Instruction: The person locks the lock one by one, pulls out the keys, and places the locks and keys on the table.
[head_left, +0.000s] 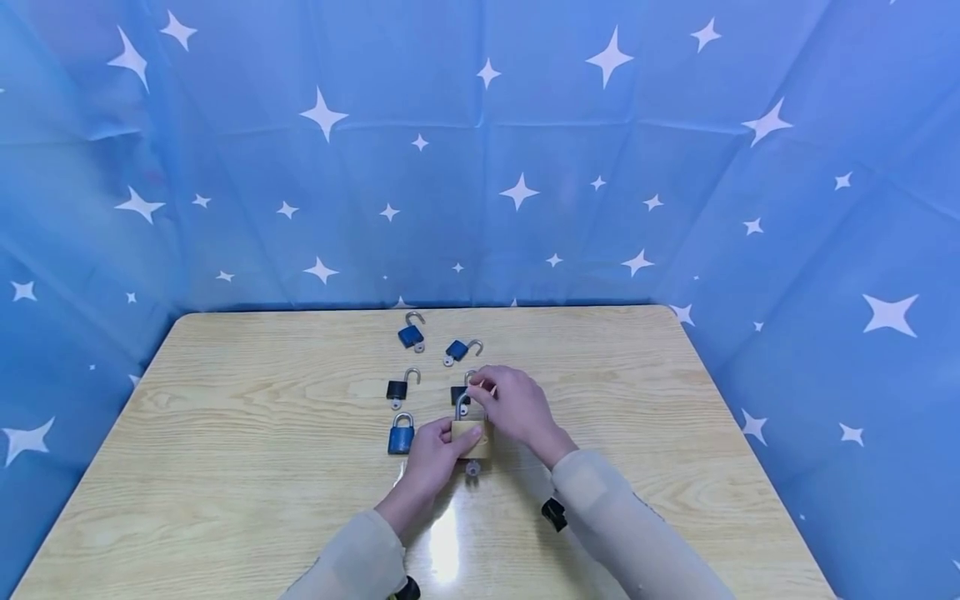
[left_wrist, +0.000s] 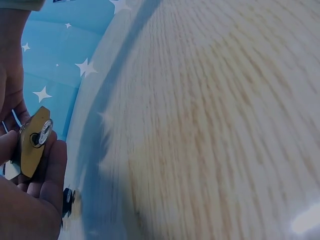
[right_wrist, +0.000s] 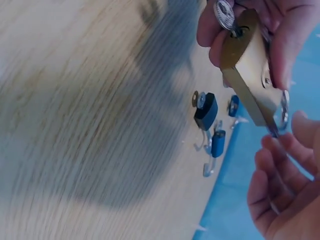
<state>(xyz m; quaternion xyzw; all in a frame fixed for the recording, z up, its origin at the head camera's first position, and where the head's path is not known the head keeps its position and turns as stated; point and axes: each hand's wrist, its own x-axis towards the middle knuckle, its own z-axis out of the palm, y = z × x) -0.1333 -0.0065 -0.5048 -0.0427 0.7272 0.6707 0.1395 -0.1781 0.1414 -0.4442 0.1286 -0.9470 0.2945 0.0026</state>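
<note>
A large brass padlock stands upright in my left hand, its body pinched between thumb and fingers. From its underside sticks a round-headed key, also visible in the left wrist view. My right hand pinches the silver shackle near its top, thumb and fingertips curled round it. The fingers hide part of the shackle, so I cannot tell whether it is locked. Just behind, a black padlock with a raised shackle is partly covered. Left of my left hand lies a blue padlock with its shackle closed.
Farther back on the wooden table lie two blue padlocks, one left and one right, plus a black padlock. All three have swung-out shackles and keys inserted. A blue star-patterned curtain surrounds the table's back and sides.
</note>
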